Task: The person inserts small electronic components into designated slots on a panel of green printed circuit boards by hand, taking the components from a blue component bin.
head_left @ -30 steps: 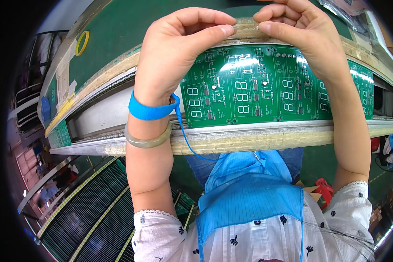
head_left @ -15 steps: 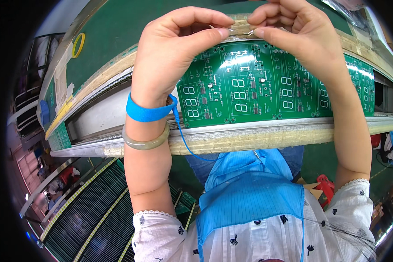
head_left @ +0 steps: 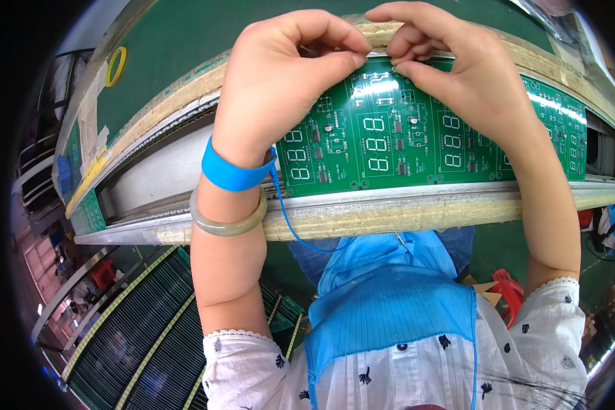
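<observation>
A green circuit board panel (head_left: 348, 154) lies in a metal-edged track, carrying several rows of white digit displays and small soldered parts. Over its far edge, my left hand (head_left: 287, 75) is closed in a pinch of thumb and forefinger; whatever sits between those fingertips is hidden. Close beside it, my right hand (head_left: 465, 75) pinches a tiny silvery component (head_left: 394, 69) at the board's far edge, mostly covered by the thumb and fingers. A blue wrist strap (head_left: 232, 167) with a cord and a pale bangle (head_left: 229, 223) circle my left arm.
The track's near rail (head_left: 389, 222) runs between me and the board. A yellow ring of tape (head_left: 115, 66) lies on the green surface at the far left. Below left stands a rack (head_left: 123, 328) holding many thin boards. A red object (head_left: 506, 295) is on the lower right.
Both hands have come down and slightly nearer, to the board's far edge. The metal leads that showed at the fingertips are now mostly hidden. My right forefinger has stretched out toward the left.
</observation>
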Demonstrator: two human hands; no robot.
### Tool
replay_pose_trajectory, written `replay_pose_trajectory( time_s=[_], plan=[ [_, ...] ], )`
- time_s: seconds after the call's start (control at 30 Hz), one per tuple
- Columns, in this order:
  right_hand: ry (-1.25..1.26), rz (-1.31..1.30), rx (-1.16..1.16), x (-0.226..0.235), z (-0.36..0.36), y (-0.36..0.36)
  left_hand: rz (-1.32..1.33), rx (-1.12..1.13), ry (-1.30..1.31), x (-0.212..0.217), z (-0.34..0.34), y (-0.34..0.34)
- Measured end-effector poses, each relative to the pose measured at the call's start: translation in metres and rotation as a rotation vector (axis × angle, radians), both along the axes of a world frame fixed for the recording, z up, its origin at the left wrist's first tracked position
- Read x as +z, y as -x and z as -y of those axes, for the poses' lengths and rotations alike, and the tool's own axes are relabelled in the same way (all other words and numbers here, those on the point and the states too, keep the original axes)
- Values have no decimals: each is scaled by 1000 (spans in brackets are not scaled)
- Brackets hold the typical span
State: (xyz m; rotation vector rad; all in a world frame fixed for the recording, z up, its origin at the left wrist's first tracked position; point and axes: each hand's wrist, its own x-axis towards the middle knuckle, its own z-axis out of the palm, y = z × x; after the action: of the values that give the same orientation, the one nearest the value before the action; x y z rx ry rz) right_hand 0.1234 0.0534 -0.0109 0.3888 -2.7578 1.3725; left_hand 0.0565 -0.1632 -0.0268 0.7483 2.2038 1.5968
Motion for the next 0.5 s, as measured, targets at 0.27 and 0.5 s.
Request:
replay_pose_trajectory(
  time_s=[0.27,0.5],
  plan=[
    [-59,-9,4,-1,5,-1,178,90,147,20,-8,-9],
    [-148,-80,34,-1,8,0,178,76,121,17,-7,-9]
  ],
)
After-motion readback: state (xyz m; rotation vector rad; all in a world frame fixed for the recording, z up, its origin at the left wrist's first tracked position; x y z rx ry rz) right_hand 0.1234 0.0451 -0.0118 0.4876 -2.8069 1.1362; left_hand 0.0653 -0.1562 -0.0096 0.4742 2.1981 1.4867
